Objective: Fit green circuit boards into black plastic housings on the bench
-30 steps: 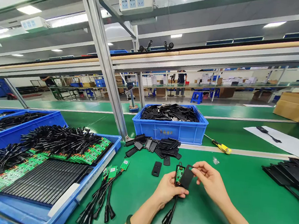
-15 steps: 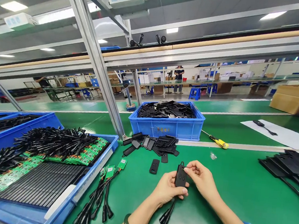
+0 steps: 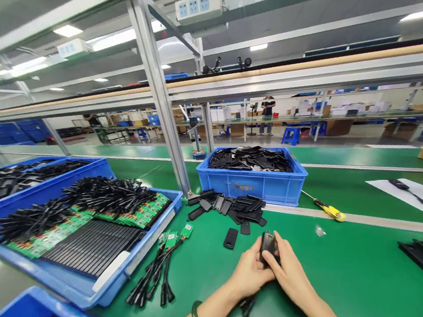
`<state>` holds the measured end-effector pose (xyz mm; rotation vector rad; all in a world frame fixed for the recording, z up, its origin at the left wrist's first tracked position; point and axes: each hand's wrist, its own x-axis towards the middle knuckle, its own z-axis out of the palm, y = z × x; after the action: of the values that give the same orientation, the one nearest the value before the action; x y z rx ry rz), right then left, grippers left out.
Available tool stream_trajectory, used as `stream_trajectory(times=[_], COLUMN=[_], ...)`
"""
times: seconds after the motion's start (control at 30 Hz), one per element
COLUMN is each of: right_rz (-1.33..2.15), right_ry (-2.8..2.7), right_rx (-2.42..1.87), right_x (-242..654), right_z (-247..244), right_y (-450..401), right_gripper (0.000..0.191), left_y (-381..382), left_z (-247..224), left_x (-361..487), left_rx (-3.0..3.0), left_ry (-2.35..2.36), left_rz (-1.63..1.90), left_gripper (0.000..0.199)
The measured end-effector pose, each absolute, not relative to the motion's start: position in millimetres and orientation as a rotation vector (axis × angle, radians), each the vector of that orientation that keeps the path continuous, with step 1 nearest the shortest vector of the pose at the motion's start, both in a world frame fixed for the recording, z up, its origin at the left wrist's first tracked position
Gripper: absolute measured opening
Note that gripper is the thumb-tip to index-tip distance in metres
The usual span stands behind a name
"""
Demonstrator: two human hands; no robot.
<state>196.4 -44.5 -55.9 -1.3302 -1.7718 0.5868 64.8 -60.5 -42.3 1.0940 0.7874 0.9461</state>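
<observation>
A small black plastic case (image 3: pixel 268 242) is held upright between my two hands above the green bench. My left hand (image 3: pixel 250 271) wraps its left side and lower part. My right hand (image 3: pixel 289 265) grips it from the right, thumb across the front and fingers behind. Short black cables with plug ends (image 3: pixel 247 306) hang below the case, partly hidden by my left wrist. A single black cover (image 3: pixel 231 238) lies just to the left, and a pile of black case parts (image 3: pixel 232 207) is behind it. Green circuit boards with black cables (image 3: pixel 163 262) lie left of my left forearm.
A blue bin of black parts (image 3: pixel 250 185) stands behind the pile. Blue trays (image 3: pixel 176 201) at left hold boards with cables. A yellow screwdriver (image 3: pixel 330 210) lies at right, near a clear scrap (image 3: pixel 319 231). Black parts (image 3: pixel 422 255) are stacked at the right edge.
My right hand has gone from fingertips at the case's top edge to gripping its side, thumb across the front. The view has swung left, shifting the scene rightward.
</observation>
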Motion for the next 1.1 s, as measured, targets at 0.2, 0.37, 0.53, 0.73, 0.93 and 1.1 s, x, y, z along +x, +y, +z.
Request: stream_trajectory(times=[0.2,0.37,0.53,0.73,0.93,1.1], right_rz=[0.014,-0.483,-0.470,0.364,1.719,2.082], right_ry=[-2.100,-2.100,-2.083,-2.081,-1.448,-0.756], right_rx=[-1.649,-1.816,-1.548,-1.294,-0.999,-0.772], right_x=[225,253,243,220,200,193], right_z=[-75,-70,-68,-68,-45,-37], right_y=[-29,-27,-35,-40,-62,-70], right_gripper=[0.052,0.046,0.049,0.045,0.049,0.046], left_y=[-56,-56,-65,-72,-81,-33], left_z=[-49,-12,23,22,24,14], left_x=[56,22,-42,-98,-68,-46], left_rx=[1.463,2.010,1.929,1.698,2.022,2.154], left_ry=[1.011,1.671,2.481,2.651,2.121,1.605], left_rz=[0.922,0.791,0.221,0.206,0.534,0.744], left_gripper=[0.097,0.051,0.032,0.028,0.018,0.029])
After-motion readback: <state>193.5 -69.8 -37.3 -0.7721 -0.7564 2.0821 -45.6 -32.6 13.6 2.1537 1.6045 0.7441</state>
